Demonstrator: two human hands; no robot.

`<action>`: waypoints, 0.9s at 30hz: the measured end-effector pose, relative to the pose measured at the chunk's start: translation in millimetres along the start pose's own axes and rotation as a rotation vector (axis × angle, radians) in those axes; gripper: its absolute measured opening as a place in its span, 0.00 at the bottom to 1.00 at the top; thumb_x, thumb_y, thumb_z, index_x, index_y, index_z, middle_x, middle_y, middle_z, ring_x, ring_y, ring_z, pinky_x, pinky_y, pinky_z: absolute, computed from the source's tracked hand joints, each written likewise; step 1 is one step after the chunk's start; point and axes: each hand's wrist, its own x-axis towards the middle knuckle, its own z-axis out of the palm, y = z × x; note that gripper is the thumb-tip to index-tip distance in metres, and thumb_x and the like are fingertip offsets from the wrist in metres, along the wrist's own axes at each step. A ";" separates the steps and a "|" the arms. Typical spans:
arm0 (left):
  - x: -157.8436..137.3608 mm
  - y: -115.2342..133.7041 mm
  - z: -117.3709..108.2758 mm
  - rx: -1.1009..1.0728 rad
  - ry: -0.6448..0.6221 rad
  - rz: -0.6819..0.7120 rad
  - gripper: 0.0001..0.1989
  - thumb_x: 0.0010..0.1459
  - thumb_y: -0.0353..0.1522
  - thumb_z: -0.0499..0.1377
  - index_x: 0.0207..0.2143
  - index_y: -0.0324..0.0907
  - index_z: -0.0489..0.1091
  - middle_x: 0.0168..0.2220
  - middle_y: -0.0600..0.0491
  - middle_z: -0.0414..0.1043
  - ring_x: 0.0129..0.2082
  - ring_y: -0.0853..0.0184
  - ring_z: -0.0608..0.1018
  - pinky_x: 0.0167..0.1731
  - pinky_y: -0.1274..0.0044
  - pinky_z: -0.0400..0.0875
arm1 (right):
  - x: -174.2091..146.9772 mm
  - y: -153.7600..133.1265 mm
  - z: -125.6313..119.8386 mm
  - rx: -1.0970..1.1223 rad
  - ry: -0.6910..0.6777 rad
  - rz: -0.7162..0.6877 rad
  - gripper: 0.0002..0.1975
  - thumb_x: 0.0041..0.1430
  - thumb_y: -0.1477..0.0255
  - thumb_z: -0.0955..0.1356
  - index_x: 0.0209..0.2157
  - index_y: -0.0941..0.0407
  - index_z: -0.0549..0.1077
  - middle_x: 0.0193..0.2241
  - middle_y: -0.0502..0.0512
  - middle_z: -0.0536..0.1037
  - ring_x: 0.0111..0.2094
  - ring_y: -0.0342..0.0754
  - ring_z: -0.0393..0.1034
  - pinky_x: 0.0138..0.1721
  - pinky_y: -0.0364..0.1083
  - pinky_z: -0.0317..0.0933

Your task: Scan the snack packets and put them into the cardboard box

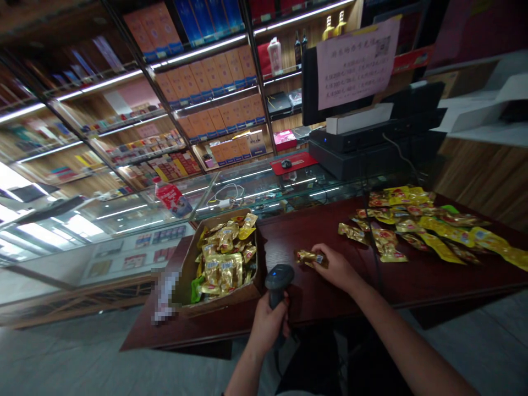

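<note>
My left hand (270,320) is wrapped round the handle of a dark barcode scanner (279,276), whose head points away from me over the front of the table. My right hand (332,268) grips a small gold snack packet (306,257) by its right end, just above or on the tabletop. To the left stands an open cardboard box (259,261) heaped with gold packets (226,236); a bit of green shows in its near left corner. Many more gold and yellow packets (388,242) lie spread across the right of the table.
The dark red wooden table (284,234) meets a glass display counter (247,190). On the counter are a red-labelled bottle (171,198), a white cable (231,198), a mouse (286,164) on a red mat and a monitor with a pink notice (357,66). Stocked shelves (206,77) rise behind.
</note>
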 end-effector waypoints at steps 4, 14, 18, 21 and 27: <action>1.4 -2.0 -1.2 0.003 -0.005 0.002 0.19 0.51 0.44 0.64 0.38 0.41 0.66 0.16 0.63 0.65 0.08 0.73 0.66 0.09 0.83 0.61 | 6.3 13.2 6.6 0.328 0.201 0.102 0.23 0.50 0.72 0.67 0.49 0.51 0.65 0.42 0.56 0.77 0.44 0.50 0.75 0.46 0.50 0.69; -1.1 2.3 2.5 -0.001 -0.003 -0.007 0.19 0.49 0.44 0.65 0.37 0.41 0.66 0.15 0.63 0.64 0.08 0.74 0.65 0.10 0.82 0.61 | 9.4 12.2 -6.2 0.233 0.345 0.153 0.17 0.60 0.67 0.63 0.51 0.52 0.71 0.36 0.55 0.79 0.33 0.50 0.75 0.38 0.49 0.70; -8.7 12.6 7.0 0.016 0.002 0.005 0.19 0.50 0.43 0.64 0.38 0.40 0.67 0.16 0.63 0.65 0.09 0.73 0.66 0.10 0.82 0.62 | 9.5 8.1 -5.9 0.078 0.266 0.042 0.13 0.61 0.68 0.63 0.42 0.52 0.77 0.42 0.57 0.78 0.45 0.53 0.74 0.50 0.52 0.66; -14.5 23.4 11.2 0.046 -0.030 0.009 0.18 0.51 0.42 0.64 0.38 0.39 0.68 0.16 0.62 0.65 0.09 0.73 0.67 0.10 0.82 0.61 | 10.4 7.9 -3.0 0.060 0.244 0.051 0.16 0.57 0.67 0.67 0.46 0.53 0.75 0.45 0.58 0.76 0.46 0.53 0.73 0.51 0.52 0.65; -16.4 33.1 15.7 0.073 -0.030 0.007 0.18 0.50 0.42 0.65 0.37 0.39 0.68 0.16 0.62 0.66 0.09 0.73 0.67 0.11 0.82 0.61 | 8.1 7.3 0.1 0.069 0.184 -0.003 0.22 0.59 0.67 0.67 0.55 0.53 0.72 0.46 0.57 0.74 0.47 0.52 0.72 0.52 0.50 0.65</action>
